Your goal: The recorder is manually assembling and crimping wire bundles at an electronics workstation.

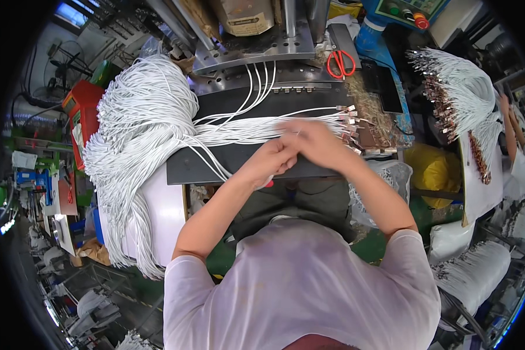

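Observation:
My left hand is closed in front of my body, over the front part of the black work surface. What its fingers hold, if anything, is hidden; a small reddish bit shows just below it. My right hand meets it from the right, smeared by motion, over the bundle of white cables. These cables run left to right and end in small metal connectors. A few separate cables pass toward my left wrist. Several others lead up to the metal fixture under the press.
A large heap of white cables hangs over a table at the left. Red-handled scissors lie beside the press. More cables with coppery ends are piled at the right, where another person's arm shows. A yellow bag stands below.

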Motion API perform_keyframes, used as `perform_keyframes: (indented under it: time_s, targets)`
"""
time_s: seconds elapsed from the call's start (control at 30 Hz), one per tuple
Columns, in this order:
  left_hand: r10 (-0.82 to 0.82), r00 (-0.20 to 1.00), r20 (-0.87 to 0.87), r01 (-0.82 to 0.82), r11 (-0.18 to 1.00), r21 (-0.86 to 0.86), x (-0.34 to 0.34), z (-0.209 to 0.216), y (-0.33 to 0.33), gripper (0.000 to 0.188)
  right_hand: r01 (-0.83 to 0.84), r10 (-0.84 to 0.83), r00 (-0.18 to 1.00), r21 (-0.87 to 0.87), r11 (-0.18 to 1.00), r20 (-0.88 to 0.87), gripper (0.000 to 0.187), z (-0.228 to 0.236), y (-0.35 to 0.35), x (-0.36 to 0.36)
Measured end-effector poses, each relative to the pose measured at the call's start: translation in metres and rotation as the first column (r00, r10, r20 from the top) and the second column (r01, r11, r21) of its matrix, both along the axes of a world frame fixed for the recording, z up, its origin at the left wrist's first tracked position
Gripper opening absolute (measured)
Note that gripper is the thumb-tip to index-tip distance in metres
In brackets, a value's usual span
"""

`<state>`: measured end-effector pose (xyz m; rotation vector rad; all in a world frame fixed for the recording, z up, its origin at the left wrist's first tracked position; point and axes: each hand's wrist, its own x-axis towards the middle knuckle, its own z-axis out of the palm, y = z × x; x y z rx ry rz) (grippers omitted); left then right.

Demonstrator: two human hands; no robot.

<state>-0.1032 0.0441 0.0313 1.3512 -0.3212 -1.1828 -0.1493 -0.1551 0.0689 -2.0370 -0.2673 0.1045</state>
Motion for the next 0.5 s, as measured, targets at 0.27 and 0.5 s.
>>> perform_keyframes:
  time_s: [0.27,0.5]
  targets:
    - [0.293,0.956,0.023,-0.288,0.949,-0.127,0.052,0.011,-0.029,0.032,0.495,-0.163,0.76,-0.397,0.773,0.629,0.026,-0.017,-0.047,0.022]
    - [0.325,0.939,-0.111,-0.337,0.935,-0.11,0.097,-0.011,-0.052,0.03,0.504,-0.097,0.77,-0.508,0.698,0.631,0.032,-0.033,-0.056,0.037]
